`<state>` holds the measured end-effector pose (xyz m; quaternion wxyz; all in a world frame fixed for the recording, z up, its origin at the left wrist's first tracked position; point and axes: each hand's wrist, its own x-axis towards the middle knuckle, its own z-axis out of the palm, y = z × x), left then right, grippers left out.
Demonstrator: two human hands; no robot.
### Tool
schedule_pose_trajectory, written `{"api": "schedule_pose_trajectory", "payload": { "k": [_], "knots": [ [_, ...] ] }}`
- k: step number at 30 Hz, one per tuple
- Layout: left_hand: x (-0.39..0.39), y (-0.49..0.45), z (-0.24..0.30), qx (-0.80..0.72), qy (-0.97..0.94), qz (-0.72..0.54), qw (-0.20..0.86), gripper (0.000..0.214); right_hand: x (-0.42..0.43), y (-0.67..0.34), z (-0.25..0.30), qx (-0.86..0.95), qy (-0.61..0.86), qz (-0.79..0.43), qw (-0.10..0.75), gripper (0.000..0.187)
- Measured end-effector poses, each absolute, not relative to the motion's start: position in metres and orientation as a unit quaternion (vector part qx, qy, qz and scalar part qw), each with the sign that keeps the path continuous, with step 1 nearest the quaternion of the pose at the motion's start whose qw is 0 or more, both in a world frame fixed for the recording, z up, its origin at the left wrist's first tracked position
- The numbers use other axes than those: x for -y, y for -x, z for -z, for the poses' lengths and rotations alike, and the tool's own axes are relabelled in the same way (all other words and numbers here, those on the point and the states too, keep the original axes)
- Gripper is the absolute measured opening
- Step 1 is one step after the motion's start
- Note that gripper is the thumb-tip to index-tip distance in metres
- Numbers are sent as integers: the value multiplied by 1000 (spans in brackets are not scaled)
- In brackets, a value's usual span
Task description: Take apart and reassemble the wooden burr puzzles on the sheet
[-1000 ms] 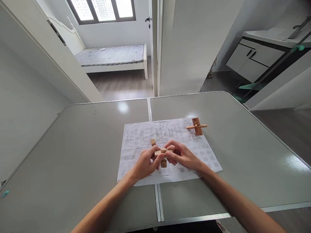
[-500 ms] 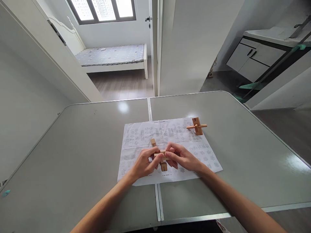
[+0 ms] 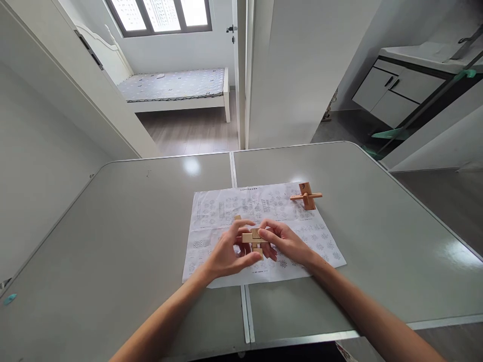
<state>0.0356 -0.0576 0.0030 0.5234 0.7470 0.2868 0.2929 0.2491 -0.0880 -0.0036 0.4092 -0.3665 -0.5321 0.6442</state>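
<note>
Over the near half of the printed sheet [image 3: 302, 236], a pale, square-edged wooden block cluster [image 3: 255, 234] juts crosswise; right hand [image 3: 286, 243] pinching its right side, left hand [image 3: 227, 253] splayed around it, left grip impossible to tell.

Single head-worn view, facing forward and down, table [image 3: 132, 226] close below

Right hand [image 3: 289, 244]: pinches blocks [image 3: 247, 238].
Left hand [image 3: 228, 254]: spread around blocks' left end.
Sheet [image 3: 206, 221]: on table [image 3: 124, 236], below hands.
Cross [image 3: 308, 201]: at sheet's far right corner.
</note>
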Motion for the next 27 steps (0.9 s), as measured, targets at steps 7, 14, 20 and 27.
{"api": "schedule_pose_trajectory", "payload": {
  "k": [7, 14, 20, 27],
  "knots": [
    [58, -36, -2, -270, -771, -310, 486, 63, 88, -249, 6, 522, 367, -656, 403, 35],
    [59, -37, -1, -268, -786, -332, 448, 62, 88, -249, 4, 513, 364, -666, 400, 35],
    [59, -37, -5, -292, -763, -336, 469, 59, 86, -246, 3, 498, 359, -671, 415, 40],
    [45, -31, -10, -415, -590, -458, 519, 49, 87, -243, 7, 574, 460, -500, 457, 30]
  ]
}}
